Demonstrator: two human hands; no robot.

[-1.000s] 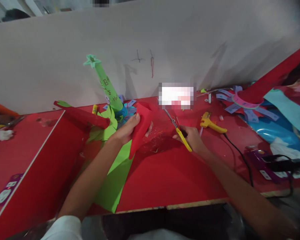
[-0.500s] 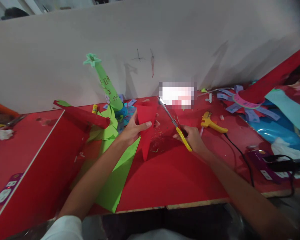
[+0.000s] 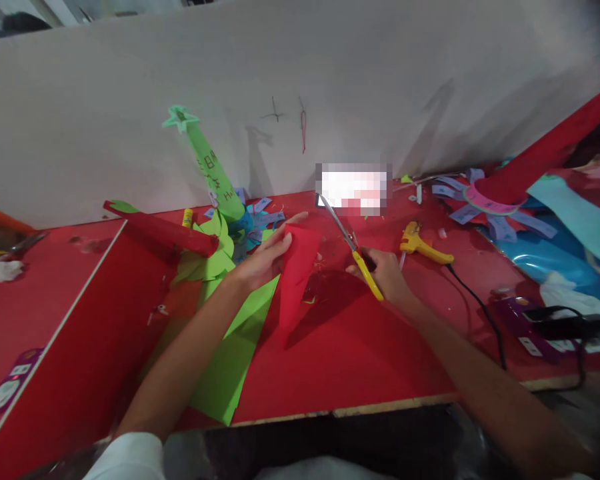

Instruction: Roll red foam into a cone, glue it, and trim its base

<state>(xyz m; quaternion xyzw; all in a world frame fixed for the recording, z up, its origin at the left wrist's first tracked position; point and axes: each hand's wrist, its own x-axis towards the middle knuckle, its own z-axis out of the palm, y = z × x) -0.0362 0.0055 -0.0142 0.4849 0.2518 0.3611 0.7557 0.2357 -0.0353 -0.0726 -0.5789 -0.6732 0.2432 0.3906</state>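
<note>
A red paper cone (image 3: pixel 297 280), its narrow end pointing down, stands tilted over the red table (image 3: pixel 360 367). At its upper left edge is my left hand (image 3: pixel 265 257), the thumb against the paper and the fingers stretched out behind it. To the right, my right hand (image 3: pixel 383 270) is closed around the yellow handles of the scissors (image 3: pixel 365 272). The scissor blades point up and left, apart from the cone. Green paper sheets (image 3: pixel 230 373) lie under my left forearm.
A yellow glue gun (image 3: pixel 425 245) with a black cord lies right of my right hand. A green cone with a star (image 3: pixel 213 170) stands behind at left, near a red roll (image 3: pixel 165 228). A blurred bright rectangle (image 3: pixel 353 189) is by the wall.
The red cone has turned and come slightly down and nearer. My left fingers have straightened and spread behind it, where they were wrapped at its side. My right hand and the scissors have hardly moved.
</note>
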